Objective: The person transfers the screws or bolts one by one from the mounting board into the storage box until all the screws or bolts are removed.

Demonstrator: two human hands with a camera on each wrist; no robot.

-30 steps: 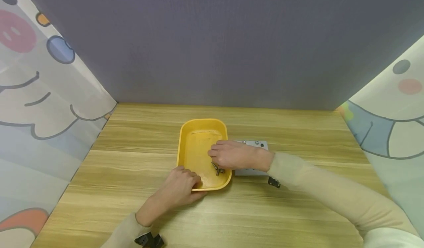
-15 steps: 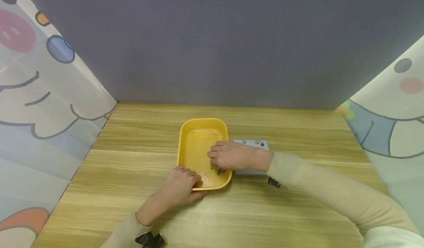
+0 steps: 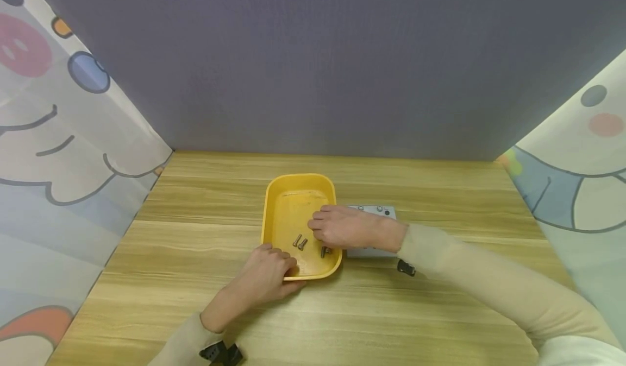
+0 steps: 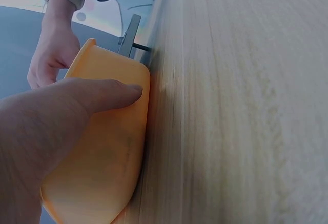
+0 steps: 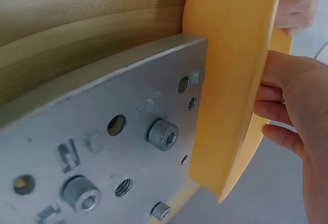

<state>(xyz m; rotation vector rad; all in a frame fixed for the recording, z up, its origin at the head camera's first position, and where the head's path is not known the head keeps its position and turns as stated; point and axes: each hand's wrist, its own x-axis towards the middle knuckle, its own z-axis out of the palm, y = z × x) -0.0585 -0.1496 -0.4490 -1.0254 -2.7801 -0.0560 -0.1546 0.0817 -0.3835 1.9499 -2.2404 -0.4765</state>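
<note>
A yellow plastic tray (image 3: 293, 208) stands on the table in the head view. My left hand (image 3: 264, 271) grips its near left corner, fingers over the rim and the thumb (image 4: 115, 93) along the outer wall in the left wrist view. My right hand (image 3: 342, 226) reaches over the right side, fingers bent down into the tray. Its fingertips are hidden, so I cannot tell whether they pinch anything. Two small metal screws (image 3: 300, 242) lie on the tray floor left of these fingers. More screws (image 3: 324, 252) lie just below the right hand.
A grey metal plate (image 5: 128, 111) with holes and several socket-head screws (image 5: 164, 134) stands right beside the tray, partly under the right forearm. A dark grey panel (image 3: 313, 73) rises behind the table (image 3: 205, 203), with cartoon-printed curtains on both sides.
Two screws now lie apart on the tray floor, farther left than the ones seen by the right fingers before. The right hand stays nearly in place; the left hand and tray have not moved.
</note>
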